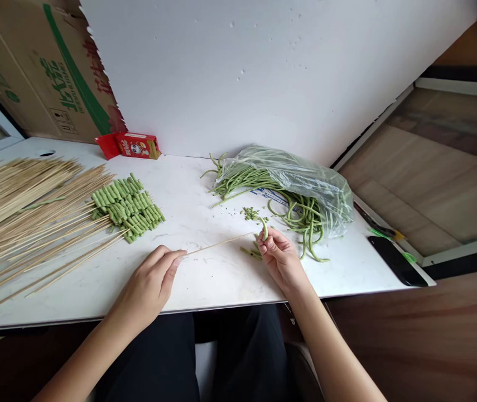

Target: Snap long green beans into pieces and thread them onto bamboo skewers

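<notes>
My left hand [154,279] pinches one end of a thin bamboo skewer [221,243], which slants up to the right over the table. Between the fingers of my right hand [278,254] is a short curved piece of green bean [264,229], close to the skewer's far tip. Whether the tip has entered the bean I cannot tell. Several loose cut pieces [251,253] lie beside my right hand. To the left, skewers threaded with short bean pieces [127,206] are stacked together. Long green beans [255,178] spill out of a clear plastic bag [305,173] on the right.
Many bare skewers [20,190] cover the table's left side. A red box [138,146] stands near the white back panel [238,78], with a large cardboard carton [49,72] behind. Small bean trimmings [251,214] lie mid-table. A black phone [397,261] rests at the right edge.
</notes>
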`<state>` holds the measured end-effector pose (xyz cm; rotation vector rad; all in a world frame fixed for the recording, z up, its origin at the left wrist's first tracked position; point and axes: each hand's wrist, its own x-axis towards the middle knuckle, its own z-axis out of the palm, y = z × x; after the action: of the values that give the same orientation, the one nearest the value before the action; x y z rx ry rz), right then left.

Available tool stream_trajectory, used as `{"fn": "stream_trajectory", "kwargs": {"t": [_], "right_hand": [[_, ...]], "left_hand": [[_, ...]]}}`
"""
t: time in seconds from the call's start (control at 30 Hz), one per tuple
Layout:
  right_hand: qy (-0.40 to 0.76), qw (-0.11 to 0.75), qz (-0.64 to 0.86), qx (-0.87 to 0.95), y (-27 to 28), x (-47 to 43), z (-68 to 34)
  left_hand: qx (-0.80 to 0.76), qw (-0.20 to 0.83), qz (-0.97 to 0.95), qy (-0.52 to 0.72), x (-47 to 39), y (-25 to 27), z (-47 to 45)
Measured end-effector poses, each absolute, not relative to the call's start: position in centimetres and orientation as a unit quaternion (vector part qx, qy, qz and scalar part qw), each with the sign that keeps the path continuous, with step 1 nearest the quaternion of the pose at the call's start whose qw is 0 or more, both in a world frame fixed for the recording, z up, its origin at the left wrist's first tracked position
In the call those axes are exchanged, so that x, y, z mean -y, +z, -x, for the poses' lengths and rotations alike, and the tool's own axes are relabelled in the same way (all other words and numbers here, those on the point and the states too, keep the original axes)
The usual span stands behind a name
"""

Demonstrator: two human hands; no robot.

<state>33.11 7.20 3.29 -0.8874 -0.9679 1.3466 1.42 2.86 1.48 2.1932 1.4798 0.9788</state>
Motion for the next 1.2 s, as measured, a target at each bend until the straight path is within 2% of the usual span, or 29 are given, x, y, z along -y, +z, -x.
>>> {"fn": "stream_trajectory", "kwargs": {"t": [0.43, 1.2], "right_hand": [[0.595, 0.586, 0.385, 0.392, 3.11, -7.21, -33.04], [0.555, 0.596, 0.423, 0.398, 3.33, -7.08, -32.28]], "left_hand": [[-0.509, 0.15, -0.777, 0.337, -2.83, 1.19, -1.38], [-0.515, 0.158, -0.783, 0.311, -2.69, 1.64, -1.53]]}}
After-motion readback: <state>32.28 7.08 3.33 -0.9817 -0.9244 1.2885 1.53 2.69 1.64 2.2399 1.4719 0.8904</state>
